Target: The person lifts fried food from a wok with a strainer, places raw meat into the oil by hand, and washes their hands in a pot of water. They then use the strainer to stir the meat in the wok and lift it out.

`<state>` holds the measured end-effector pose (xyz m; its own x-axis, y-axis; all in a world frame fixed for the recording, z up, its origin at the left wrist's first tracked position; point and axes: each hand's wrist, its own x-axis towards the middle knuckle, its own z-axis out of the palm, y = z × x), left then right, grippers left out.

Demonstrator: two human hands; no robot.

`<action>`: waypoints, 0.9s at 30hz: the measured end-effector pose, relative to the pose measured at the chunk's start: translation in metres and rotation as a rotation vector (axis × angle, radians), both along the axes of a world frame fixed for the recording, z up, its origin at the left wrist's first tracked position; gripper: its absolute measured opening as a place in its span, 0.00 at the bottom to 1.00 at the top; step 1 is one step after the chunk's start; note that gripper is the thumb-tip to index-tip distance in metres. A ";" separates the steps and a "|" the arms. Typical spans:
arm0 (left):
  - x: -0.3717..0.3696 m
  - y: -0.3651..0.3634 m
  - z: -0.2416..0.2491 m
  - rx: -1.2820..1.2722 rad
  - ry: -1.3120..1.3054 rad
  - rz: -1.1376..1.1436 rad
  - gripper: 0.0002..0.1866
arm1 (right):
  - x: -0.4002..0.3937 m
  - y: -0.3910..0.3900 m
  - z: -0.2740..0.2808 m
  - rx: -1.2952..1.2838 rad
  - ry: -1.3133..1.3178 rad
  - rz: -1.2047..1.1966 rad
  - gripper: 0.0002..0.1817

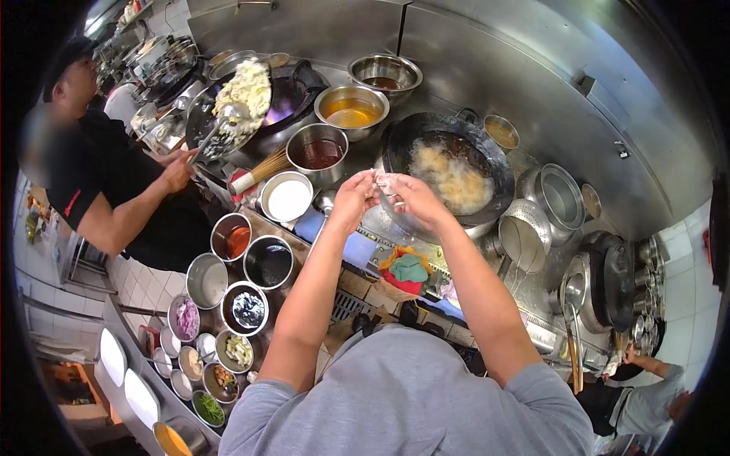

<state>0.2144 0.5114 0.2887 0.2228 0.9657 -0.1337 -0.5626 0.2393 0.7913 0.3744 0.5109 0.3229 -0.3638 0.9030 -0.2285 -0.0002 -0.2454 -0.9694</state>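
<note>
At centre frame, just short of the frying wok (449, 171): left hand (353, 199) and right hand (411, 196) raised together, fingertips meeting on a small pale piece of food (382, 181). Both hands pinched narrow on that piece; exact grip hidden by the fingers. Piece held at the wok's near rim, approx. 8 o'clock of the bubbling oil, not yet in it.

Step in hand, judged: shaping or pulling apart a portion prior to frying. Batch of pale battered pieces (452, 182) already floating in the oil, so feed appears mid-run.

Next move, judged: carry the piece fwd over the oil and release low, fingers clear of the surface; splash risk if dropped from height.

Surroundings:
- 10 o'clock of the hands: steel pot w/ white liquid (287, 197); beyond it, pot of dark red liquid (318, 152).
- 11–12 o'clock: bowl of amber oil (351, 108).
- 6 o'clock, on the stove edge: bunched red and green cloths (404, 270).
- 3 o'clock: perforated strainer (525, 224) lying on its side, near the wok.
- 8 o'clock, lower table: small bowls of chopped ingredients (217, 353).
- Far 10 o'clock: co-worker in black, hand (176, 169) on a ladle over a second wok (239, 106) holding pale food.
</note>
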 end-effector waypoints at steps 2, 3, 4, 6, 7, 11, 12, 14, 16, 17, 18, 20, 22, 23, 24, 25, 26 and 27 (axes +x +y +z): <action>0.006 0.002 0.000 0.196 0.398 0.067 0.12 | -0.003 0.002 -0.005 -0.039 0.034 -0.039 0.12; 0.008 0.002 -0.004 0.270 0.637 0.141 0.11 | -0.004 0.005 -0.008 -0.043 0.072 -0.071 0.12; 0.010 0.001 -0.007 0.273 0.634 0.136 0.11 | -0.004 0.006 -0.012 -0.048 0.110 -0.106 0.11; 0.016 -0.009 0.001 0.887 1.091 0.440 0.09 | -0.005 0.007 -0.019 -0.055 0.211 -0.118 0.11; 0.018 -0.016 0.005 0.813 1.064 0.385 0.08 | -0.004 0.009 -0.022 -0.061 0.315 -0.120 0.10; 0.013 -0.018 -0.002 0.970 1.139 0.373 0.11 | -0.002 -0.007 -0.005 -0.022 0.075 -0.184 0.09; 0.014 -0.021 -0.002 0.973 1.138 0.373 0.11 | 0.004 -0.005 -0.004 -0.019 0.076 -0.186 0.09; 0.012 -0.030 0.001 0.368 0.589 0.230 0.17 | 0.026 0.001 0.000 0.177 -0.044 -0.125 0.09; -0.002 -0.025 -0.021 0.281 0.366 0.245 0.15 | 0.047 -0.002 0.020 0.231 -0.148 -0.201 0.11; -0.012 -0.027 -0.031 0.112 0.265 0.234 0.12 | 0.066 0.004 0.012 0.225 -0.179 -0.248 0.12; -0.020 -0.034 -0.040 -0.063 0.163 0.221 0.10 | 0.072 -0.006 0.035 0.219 -0.426 -0.244 0.12; -0.032 -0.041 -0.055 -0.146 0.125 0.223 0.13 | 0.112 0.025 -0.019 0.324 -0.352 -0.318 0.10; -0.046 -0.045 -0.084 -0.281 -0.029 0.146 0.18 | 0.135 0.040 -0.046 0.389 -0.914 -0.146 0.08; -0.045 -0.048 -0.076 -0.390 0.051 0.152 0.21 | 0.132 0.053 -0.055 0.398 -0.914 -0.143 0.08; -0.047 -0.050 -0.077 -0.395 0.050 0.155 0.21 | 0.128 0.058 -0.065 0.409 -0.966 -0.069 0.09; -0.051 -0.054 -0.078 -0.397 0.011 0.109 0.21 | 0.125 0.061 -0.077 0.414 -1.015 0.008 0.11; -0.053 -0.053 -0.077 -0.388 -0.029 0.065 0.21 | 0.117 0.069 -0.082 0.417 -1.014 0.010 0.11; -0.051 -0.054 -0.064 -0.384 -0.028 0.068 0.21 | 0.104 0.077 -0.084 0.443 -0.851 -0.158 0.10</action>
<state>0.1637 0.4574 0.2245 0.1688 0.8590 -0.4834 -0.6077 0.4768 0.6351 0.4782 0.5878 0.2394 -0.1011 0.9948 0.0134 0.7422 0.0844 -0.6648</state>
